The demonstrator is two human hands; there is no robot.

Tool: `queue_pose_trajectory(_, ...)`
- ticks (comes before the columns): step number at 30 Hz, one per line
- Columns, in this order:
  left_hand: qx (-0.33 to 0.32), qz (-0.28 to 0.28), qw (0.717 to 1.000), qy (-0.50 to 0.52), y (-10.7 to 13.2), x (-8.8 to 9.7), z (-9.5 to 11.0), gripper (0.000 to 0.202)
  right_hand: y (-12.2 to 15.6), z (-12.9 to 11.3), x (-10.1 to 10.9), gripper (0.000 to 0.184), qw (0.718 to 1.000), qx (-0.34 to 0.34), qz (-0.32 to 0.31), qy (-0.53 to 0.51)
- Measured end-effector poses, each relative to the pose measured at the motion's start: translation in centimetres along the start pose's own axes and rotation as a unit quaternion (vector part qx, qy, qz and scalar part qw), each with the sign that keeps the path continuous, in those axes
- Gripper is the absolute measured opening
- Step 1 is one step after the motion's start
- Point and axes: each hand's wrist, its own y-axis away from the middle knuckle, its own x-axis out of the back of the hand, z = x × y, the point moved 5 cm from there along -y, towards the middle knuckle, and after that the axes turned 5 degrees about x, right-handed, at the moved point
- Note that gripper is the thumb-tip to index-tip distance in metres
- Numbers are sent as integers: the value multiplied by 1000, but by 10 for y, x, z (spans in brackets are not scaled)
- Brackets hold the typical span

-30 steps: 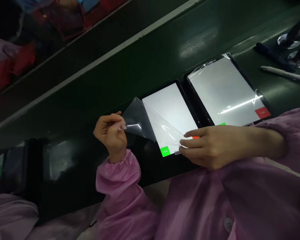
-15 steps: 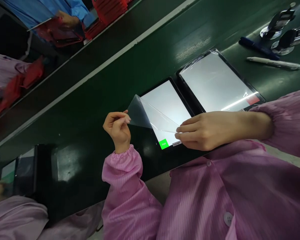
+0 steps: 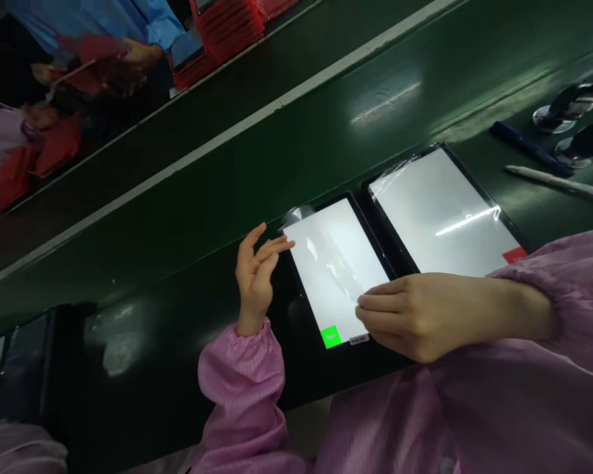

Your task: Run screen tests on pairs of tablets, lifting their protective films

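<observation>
A lit display panel with a white screen and a green label in its near left corner lies on the dark green bench. Over the screen spreads a clear film, seen by its glossy folds. My right hand pinches the film near the panel's near right side, fingertips together. At the panel's far left corner is my left hand, its fingers spread and holding nothing. Right beside this panel lies a second lit display panel with a red label, also under shiny film.
A blue pen, a white pen and metal clamp-like pieces lie at the right. Across the bench's pale ridge, co-workers handle red sleeves. More dark panels stand at the left.
My left hand has let go of the film's lifted corner and spread its fingers. The film has dropped down across the screen. My right hand keeps its pinch. The camera view has shifted.
</observation>
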Motion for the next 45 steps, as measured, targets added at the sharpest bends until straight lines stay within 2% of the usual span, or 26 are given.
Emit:
queue_pose_trajectory(3,25,-71,995,-66,-8,-13,-7,43,-6,35,-1,23,999,-16,-31,-32)
queue_pose_trajectory(6,60,-75,995,-40,-12,-15,-13,54,-14,96,8,24,976,-122,13,-182)
queue_pose_trajectory(9,94,-16,995,33,-15,-6,-22,57,-16,160,24,12,901,-275,113,-316)
queue_pose_trajectory(11,109,13,991,78,-17,-1,-27,57,-13,191,35,6,848,-350,165,-362)
queue_pose_trajectory(12,115,19,989,93,-17,0,-29,56,-11,202,40,5,832,-373,183,-369)
queue_pose_trajectory(16,126,33,987,97,-17,1,-28,53,-9,221,54,6,805,-414,241,-350)
queue_pose_trajectory(22,98,30,991,82,-16,-2,-26,40,-15,218,53,43,729,-523,282,-339)
queue_pose_trajectory(24,84,32,992,86,-16,-2,-27,35,-18,214,53,49,717,-547,279,-328)
queue_pose_trajectory(27,76,35,992,90,-16,-2,-28,31,-19,210,54,50,721,-555,269,-316)
queue_pose_trajectory(32,63,37,992,105,-17,-2,-27,28,-14,210,53,52,742,-526,262,-323)
queue_pose_trajectory(41,97,53,991,74,-17,-2,-23,25,-8,210,54,48,802,-441,255,-312)
queue_pose_trajectory(45,92,52,992,73,-17,-2,-21,24,-9,209,56,46,808,-442,251,-300)
